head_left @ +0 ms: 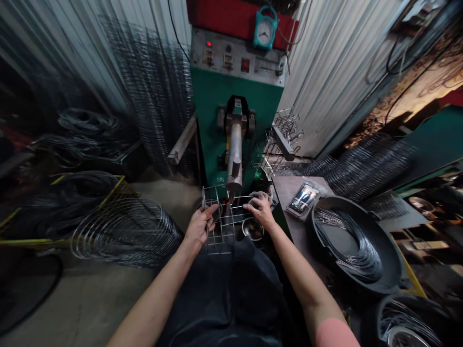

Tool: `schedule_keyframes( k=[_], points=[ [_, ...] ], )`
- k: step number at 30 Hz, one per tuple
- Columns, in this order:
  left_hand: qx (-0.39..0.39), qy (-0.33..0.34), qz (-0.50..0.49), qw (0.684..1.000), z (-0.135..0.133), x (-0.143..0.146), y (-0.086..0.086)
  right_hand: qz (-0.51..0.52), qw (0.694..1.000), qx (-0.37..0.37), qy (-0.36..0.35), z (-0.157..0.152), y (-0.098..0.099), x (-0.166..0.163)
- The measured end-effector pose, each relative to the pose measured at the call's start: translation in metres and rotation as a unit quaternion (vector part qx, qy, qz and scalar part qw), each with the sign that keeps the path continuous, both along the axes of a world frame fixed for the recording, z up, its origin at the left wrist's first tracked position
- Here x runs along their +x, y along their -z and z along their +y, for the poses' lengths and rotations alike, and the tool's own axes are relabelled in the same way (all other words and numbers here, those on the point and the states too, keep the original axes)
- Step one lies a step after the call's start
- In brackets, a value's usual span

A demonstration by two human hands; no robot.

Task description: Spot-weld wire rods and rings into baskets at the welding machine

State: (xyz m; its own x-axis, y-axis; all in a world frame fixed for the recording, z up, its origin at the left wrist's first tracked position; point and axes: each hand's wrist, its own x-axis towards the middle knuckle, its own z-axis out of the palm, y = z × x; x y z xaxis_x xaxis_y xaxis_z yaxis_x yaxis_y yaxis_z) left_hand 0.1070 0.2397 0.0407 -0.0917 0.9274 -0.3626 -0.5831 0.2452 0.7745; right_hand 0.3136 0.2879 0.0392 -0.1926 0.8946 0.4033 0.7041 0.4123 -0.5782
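A wire rack [221,225] of thin metal rods lies in front of me, under the metal arm [235,149] of a green spot welder [209,111]. My left hand [201,225] is closed on the rack's left side, with the index finger stretched along a wire. My right hand [262,208] grips the rack's right end with bent fingers, close to the tip below the arm. Just beneath the right hand sits a small round bowl [252,229] with dark contents I cannot make out.
To the right, a phone [303,198] lies on a board beside a black pan [392,255] of wire rings. Stacked wire hoops [119,231] stand on the left floor. Two bars [183,140] jut from the welder. A blue clock [265,30] hangs above its control panel.
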Motion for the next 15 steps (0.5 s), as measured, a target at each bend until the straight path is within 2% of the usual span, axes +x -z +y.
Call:
schedule_keyframes(
  k=[11, 15],
  points=[
    [-0.027, -0.004, -0.006, 1.0, 0.016, -0.002, 0.001, -0.02, 1.0, 0.0, 0.013, 0.015, -0.003, -0.003],
    [-0.022, 0.012, -0.003, 1.0, 0.016, -0.001, 0.0, -0.022, 0.999, 0.005, 0.027, 0.01, -0.003, -0.007]
  ],
)
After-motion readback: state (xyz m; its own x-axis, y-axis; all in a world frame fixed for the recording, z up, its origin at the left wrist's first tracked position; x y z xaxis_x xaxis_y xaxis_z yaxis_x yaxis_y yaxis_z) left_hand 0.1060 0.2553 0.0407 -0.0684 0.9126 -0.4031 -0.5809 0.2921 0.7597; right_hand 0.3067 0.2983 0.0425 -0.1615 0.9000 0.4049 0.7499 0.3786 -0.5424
